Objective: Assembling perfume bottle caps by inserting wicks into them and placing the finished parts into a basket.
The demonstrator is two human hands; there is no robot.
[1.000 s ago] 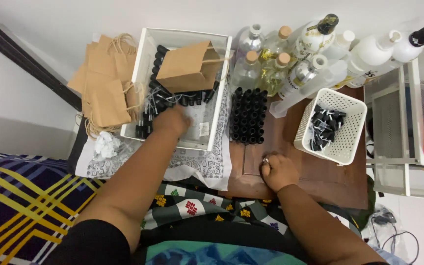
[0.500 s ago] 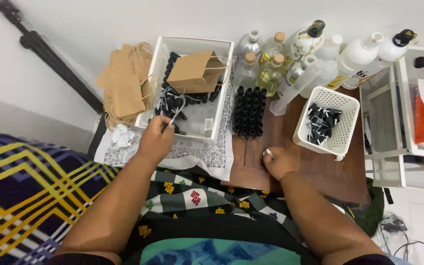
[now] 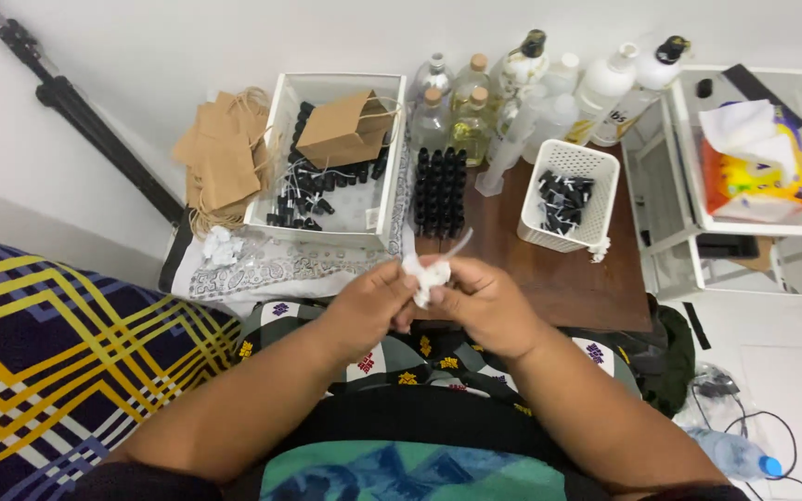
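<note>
My left hand and my right hand meet over the front edge of the wooden table. Between their fingertips is a crumpled white tissue. A thin clear dip tube sticks up out of it to the right; the pump head it belongs to is hidden by the fingers and tissue. The left fingers pinch the pump part and the right fingers press the tissue around it. Just beyond the hands stands a block of small black bottles.
A clear bin holds black spray pumps and a brown paper bag. A white basket of black caps sits right of the bottles. Large liquid bottles line the back. More paper bags lie left; a tissue box is right.
My left hand drew back from the clear bin with a spray pump. My right hand lifted off the table, and the two hands came together around the tissue.
</note>
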